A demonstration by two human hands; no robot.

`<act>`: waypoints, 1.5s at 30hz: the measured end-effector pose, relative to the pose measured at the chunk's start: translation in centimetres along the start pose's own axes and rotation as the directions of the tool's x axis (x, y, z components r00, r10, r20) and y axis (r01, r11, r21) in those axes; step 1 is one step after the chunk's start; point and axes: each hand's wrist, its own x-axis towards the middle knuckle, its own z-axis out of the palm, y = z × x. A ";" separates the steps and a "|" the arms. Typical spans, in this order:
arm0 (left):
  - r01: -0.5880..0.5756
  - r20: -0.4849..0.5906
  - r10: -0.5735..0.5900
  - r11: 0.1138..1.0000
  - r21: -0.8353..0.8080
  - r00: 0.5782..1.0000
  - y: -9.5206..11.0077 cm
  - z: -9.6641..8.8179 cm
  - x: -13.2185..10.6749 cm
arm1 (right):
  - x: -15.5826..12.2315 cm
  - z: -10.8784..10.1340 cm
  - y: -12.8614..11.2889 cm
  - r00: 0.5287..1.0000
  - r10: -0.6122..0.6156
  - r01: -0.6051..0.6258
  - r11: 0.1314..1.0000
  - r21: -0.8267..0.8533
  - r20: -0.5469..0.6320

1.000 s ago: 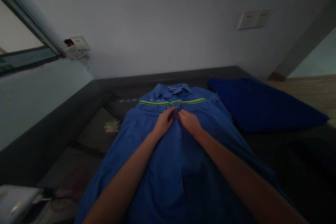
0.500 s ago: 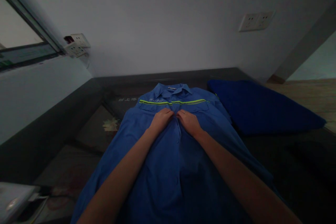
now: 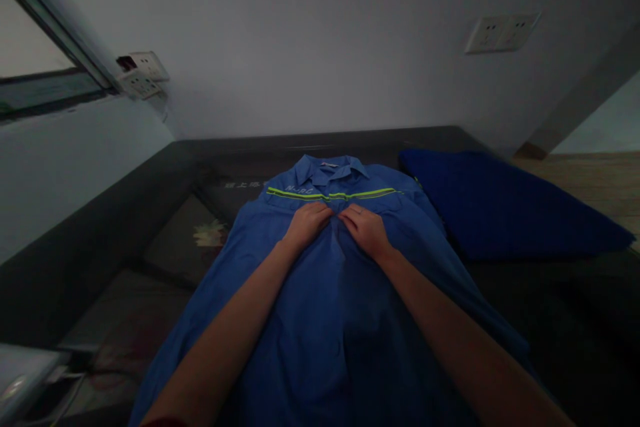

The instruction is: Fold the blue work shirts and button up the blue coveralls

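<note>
One shirt point(image 3: 300, 300), long axis wallward, collar point(image 3: 306, 170) farthest; left hand point(image 3: 309, 223), right hand point(image 3: 366, 230) pinching placket point(image 3: 340, 267).

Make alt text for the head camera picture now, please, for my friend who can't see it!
A left hand and right hand seem to pinch the front of a blue shirt, just below its yellow-green stripe. The shirt lies on a dark surface, with a darker blue cloth to its right.

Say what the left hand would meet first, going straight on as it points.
Probably the right hand, at its fingertips, over the blue collared work shirt; depth is unclear.
</note>
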 end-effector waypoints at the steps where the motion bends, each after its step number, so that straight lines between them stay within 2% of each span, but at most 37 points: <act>1: 0.009 0.002 -0.009 1.000 -0.015 1.000 0.0 0.0 0.0 | 0.0 0.0 0.0 1.000 -0.005 0.005 1.000 0.004 -0.014; 6: 0.027 0.040 -0.025 0.999 -0.041 0.999 0.0 -0.2 0.0 | -0.3 0.1 0.0 0.997 -0.034 0.034 0.999 -0.013 -0.065; 13: 0.008 0.056 -0.005 0.999 -0.047 0.998 0.4 -0.4 -0.1 | -0.5 -0.1 -0.5 0.995 -0.100 0.098 0.991 -0.091 -0.014; 16: 0.009 0.047 -0.008 1.000 -0.003 0.999 0.3 -0.4 -0.1 | -0.5 0.2 -0.6 0.994 -0.106 0.105 0.994 -0.042 -0.024; 20: 0.032 0.002 -0.032 0.999 -0.007 0.999 0.1 -0.3 -0.1 | -0.3 0.6 -0.5 0.990 0.011 0.012 0.986 0.166 -0.142; 22: 0.042 -0.036 -0.042 0.999 -0.022 0.998 0.0 -0.2 -0.1 | -0.1 0.8 -0.4 0.984 0.088 -0.051 0.973 0.227 -0.157; 27: 0.048 -0.104 -0.054 0.997 -0.058 0.993 -0.1 0.0 -0.2 | 0.1 0.7 -0.2 0.985 0.102 -0.062 0.961 0.268 -0.137; 31: 0.097 -0.131 -0.106 0.993 -0.072 0.986 -0.1 0.1 -0.1 | 0.1 0.8 -0.2 0.985 0.115 -0.080 0.964 0.252 -0.127; 34: 0.131 -0.106 -0.136 0.990 -0.054 0.985 -0.2 0.4 0.0 | 0.2 0.9 -0.2 0.986 0.134 -0.109 0.970 0.216 -0.103; 39: 0.139 -0.012 -0.139 0.990 0.037 0.990 -0.6 0.9 0.2 | 0.4 1.3 0.1 0.986 0.165 -0.166 0.976 0.140 0.024; 45: 0.105 0.010 -0.105 0.994 0.027 0.994 -0.9 1.1 0.2 | -0.2 0.1 -1.1 0.972 0.230 -0.215 0.955 0.203 -0.051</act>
